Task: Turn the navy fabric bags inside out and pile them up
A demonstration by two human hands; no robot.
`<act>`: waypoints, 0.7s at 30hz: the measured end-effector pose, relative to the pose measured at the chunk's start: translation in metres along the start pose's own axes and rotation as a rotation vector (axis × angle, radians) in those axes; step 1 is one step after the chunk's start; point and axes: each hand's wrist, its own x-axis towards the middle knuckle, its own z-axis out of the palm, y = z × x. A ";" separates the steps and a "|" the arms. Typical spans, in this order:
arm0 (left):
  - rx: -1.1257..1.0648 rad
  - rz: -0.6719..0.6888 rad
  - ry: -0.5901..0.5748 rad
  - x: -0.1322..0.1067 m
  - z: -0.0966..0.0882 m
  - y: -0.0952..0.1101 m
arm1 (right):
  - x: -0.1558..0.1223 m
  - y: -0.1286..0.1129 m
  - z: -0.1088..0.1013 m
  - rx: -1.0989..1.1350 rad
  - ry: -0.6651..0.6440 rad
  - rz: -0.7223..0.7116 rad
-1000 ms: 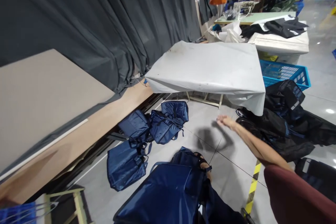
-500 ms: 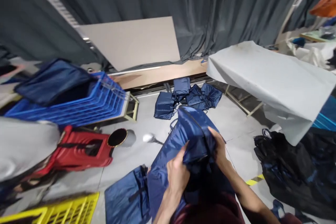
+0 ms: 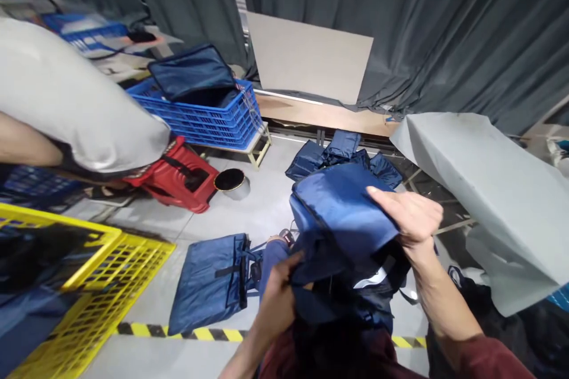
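A navy blue fabric bag (image 3: 347, 207) is held up in front of my body, its smooth panel facing upward. My left hand (image 3: 282, 290) is closed on the bag's lower left edge, with its fingers partly in shadow. At the right edge my right hand (image 3: 411, 216) grips the fabric, thumb on top and the other fingers hidden beneath. Dark folds and a pale patch show under the panel, near my lap. A flat blue bag (image 3: 211, 278) with straps lies on the floor to the left.
Several folded blue bags (image 3: 311, 157) lie on the floor ahead. Left are a yellow crate (image 3: 128, 272), a red stool (image 3: 186, 183) with a person seated on it, a metal bin (image 3: 233, 183) and stacked blue crates (image 3: 213, 121). A grey-covered table (image 3: 498, 183) stands at right.
My view has swung left, bringing more of the seated person and yellow crate in. The bag has been turned and spread wider, and my hands are farther apart on it.
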 end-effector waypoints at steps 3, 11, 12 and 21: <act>-0.159 -0.155 0.058 0.025 -0.022 -0.010 | 0.023 0.004 0.052 0.082 -0.171 -0.040; -0.075 -0.094 0.160 0.097 -0.116 -0.004 | 0.114 0.015 0.202 0.425 -0.755 -0.095; 0.003 -0.048 0.201 0.104 -0.125 -0.004 | 0.122 0.015 0.216 0.462 -0.791 -0.098; 0.821 -0.118 0.517 0.183 -0.104 -0.024 | 0.095 0.075 0.299 0.600 -0.907 0.107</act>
